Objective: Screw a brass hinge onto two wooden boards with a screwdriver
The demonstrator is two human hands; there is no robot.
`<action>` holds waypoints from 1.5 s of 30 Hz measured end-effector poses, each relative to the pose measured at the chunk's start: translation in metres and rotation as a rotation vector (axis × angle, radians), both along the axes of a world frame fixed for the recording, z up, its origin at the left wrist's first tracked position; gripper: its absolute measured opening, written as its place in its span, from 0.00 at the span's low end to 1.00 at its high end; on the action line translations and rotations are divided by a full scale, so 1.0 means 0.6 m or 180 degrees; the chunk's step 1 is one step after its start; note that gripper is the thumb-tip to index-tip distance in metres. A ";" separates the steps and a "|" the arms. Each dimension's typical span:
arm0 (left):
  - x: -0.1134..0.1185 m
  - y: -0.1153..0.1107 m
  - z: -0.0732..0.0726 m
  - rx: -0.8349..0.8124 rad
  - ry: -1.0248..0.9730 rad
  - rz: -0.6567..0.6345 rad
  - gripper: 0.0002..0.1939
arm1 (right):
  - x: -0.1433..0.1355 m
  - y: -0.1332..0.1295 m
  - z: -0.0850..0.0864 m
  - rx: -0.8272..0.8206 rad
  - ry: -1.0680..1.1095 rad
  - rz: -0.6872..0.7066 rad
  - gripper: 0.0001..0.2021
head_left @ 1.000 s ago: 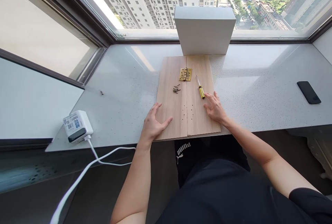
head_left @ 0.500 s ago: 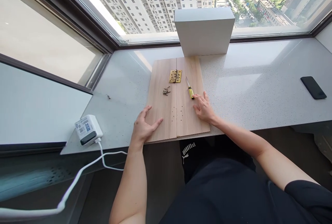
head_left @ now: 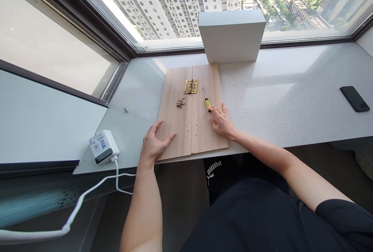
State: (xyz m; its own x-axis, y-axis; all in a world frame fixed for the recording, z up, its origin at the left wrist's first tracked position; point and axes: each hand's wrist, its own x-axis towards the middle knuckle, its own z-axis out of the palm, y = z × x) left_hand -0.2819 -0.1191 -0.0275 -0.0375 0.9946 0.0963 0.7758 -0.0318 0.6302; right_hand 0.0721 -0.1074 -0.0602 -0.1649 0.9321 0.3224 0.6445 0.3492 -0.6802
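Note:
Two pale wooden boards [head_left: 173, 127] lie edge to edge on the sill, with small drilled holes either side of the seam. My left hand [head_left: 154, 141] rests at the near left edge of the left board, thumb and fingers spread. On the right board lies my right hand [head_left: 222, 121], fingers apart, its fingertips by the handle of a yellow and black screwdriver [head_left: 207, 102]. A brass hinge [head_left: 190, 86] lies spread flat across the seam. Several loose screws [head_left: 180, 103] sit in a small pile on the left board.
A white box [head_left: 232, 40] stands upright against the window behind the boards. A black phone [head_left: 354, 98] lies far right on the speckled sill [head_left: 279, 116]. At left is a white charger [head_left: 103, 146] with a cable [head_left: 87, 194] hanging over the edge.
Both hands have slid the boards a little to the left, carrying the hinge, screws and screwdriver along. The view has shifted slightly too.

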 end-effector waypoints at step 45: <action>0.380 -0.031 0.030 0.0630 -0.0256 -0.2330 0.15 | 0.346 -0.002 0.013 -0.0306 -0.0058 0.0590 0.22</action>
